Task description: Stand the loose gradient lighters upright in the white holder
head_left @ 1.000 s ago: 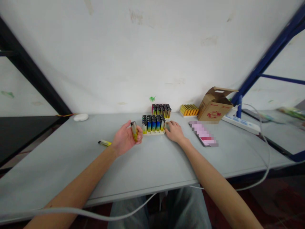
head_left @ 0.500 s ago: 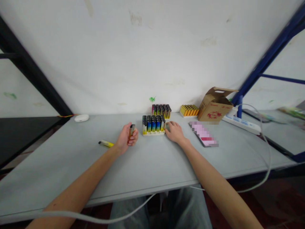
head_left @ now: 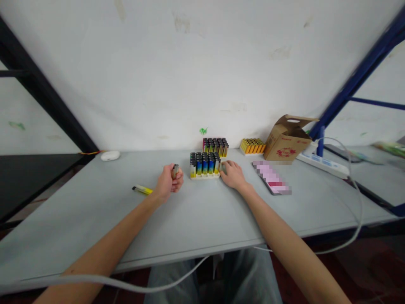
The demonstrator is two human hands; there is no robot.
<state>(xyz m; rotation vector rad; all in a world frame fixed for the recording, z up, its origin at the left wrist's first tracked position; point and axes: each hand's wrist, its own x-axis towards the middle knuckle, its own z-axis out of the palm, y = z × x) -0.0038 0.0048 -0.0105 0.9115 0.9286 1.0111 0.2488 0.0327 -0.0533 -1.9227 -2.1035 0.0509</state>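
My left hand [head_left: 168, 181] is closed around a lighter [head_left: 175, 169], whose dark and metallic top sticks up past the fingers. To its right stands a white tray [head_left: 205, 177] with rows of upright lighters [head_left: 205, 164], blue and yellow with black tops. My right hand [head_left: 233, 174] rests on the table at the tray's right end, fingers somewhat spread and bent, its fingertips at the tray's edge. Nothing shows in it. Beside my left wrist lies a yellow lighter-like stick [head_left: 142, 189] with a black end.
Behind stand a second group of lighters [head_left: 215, 146] and a tray of orange-yellow ones [head_left: 252, 146]. An open cardboard box [head_left: 286, 143], a phone [head_left: 271, 177], a power strip [head_left: 325, 165] and a cable are on the right. A white case [head_left: 110, 156] lies back left.
My left hand has turned slightly, with the lighter still in it and less of its body showing. My right hand stays at the tray. The whole view has shifted a little.
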